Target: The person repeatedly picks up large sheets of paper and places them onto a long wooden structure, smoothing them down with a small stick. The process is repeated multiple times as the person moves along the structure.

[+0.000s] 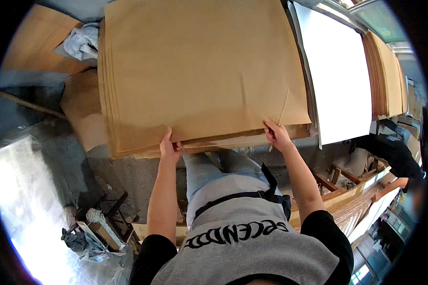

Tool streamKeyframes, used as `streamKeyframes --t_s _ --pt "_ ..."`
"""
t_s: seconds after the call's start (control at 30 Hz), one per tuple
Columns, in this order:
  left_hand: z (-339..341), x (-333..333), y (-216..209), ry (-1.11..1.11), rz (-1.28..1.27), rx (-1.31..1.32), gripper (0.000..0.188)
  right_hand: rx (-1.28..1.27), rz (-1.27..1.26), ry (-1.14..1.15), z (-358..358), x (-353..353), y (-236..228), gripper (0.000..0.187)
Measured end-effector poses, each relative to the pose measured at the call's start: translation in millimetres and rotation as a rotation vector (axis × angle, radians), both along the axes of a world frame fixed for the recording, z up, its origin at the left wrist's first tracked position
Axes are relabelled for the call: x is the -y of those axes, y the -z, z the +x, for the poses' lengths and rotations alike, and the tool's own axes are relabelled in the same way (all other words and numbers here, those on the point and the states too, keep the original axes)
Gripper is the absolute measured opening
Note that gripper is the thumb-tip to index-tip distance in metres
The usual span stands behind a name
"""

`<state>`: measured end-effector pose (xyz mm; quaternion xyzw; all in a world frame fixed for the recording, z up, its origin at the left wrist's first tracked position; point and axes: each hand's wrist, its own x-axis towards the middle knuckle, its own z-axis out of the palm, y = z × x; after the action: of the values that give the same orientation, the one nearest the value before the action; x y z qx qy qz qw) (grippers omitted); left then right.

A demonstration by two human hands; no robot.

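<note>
A thick stack of large brown paper sheets (199, 66) lies on a work surface in front of me. My left hand (169, 147) grips the near edge of the top sheets, fingers under, thumb on top. My right hand (277, 135) pinches the near edge further right, lifting a sheet slightly. A thin pale stick (281, 116) runs up from my right hand over the paper.
A large white sheet (340, 76) lies to the right of the stack, with another pile of brown sheets (387, 76) beyond it. Crumpled cloth (83, 42) sits at the far left. A wooden stool frame and clutter (100, 228) stand on the floor lower left. Another person (394, 156) is at the right.
</note>
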<state>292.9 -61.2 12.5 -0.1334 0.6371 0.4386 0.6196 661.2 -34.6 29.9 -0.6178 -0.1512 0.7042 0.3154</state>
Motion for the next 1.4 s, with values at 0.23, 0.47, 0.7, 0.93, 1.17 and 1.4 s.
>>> streamKeyframes --t_s 0.23,0.47,0.7,0.93,1.17,1.4 --pt "-2.6 19.5 16.2 0.110 0.029 -0.080 0.029 0.051 -0.090 0.016 4.0 21.1 20.8 0.024" --pt "-12.6 56.2 40.2 0.132 -0.029 -0.046 0.031 0.157 -0.163 -0.024 35.3 59.0 15.8 0.028" --pt "0.3 61.2 4.9 0.191 -0.037 -0.105 0.037 1.024 0.170 0.343 170.2 93.4 17.7 0.020" --pt "-22.5 67.7 34.7 0.256 -0.009 -0.062 0.036 1.684 -0.202 0.066 226.4 109.1 31.4 0.019" --pt "-23.4 66.2 30.0 0.276 -0.020 -0.106 0.042 1.453 -0.269 -0.039 244.3 101.3 39.3 0.019" --pt "-28.3 67.7 27.0 0.317 -0.033 -0.055 0.040 1.163 -0.176 -0.006 258.0 100.2 27.8 0.022"
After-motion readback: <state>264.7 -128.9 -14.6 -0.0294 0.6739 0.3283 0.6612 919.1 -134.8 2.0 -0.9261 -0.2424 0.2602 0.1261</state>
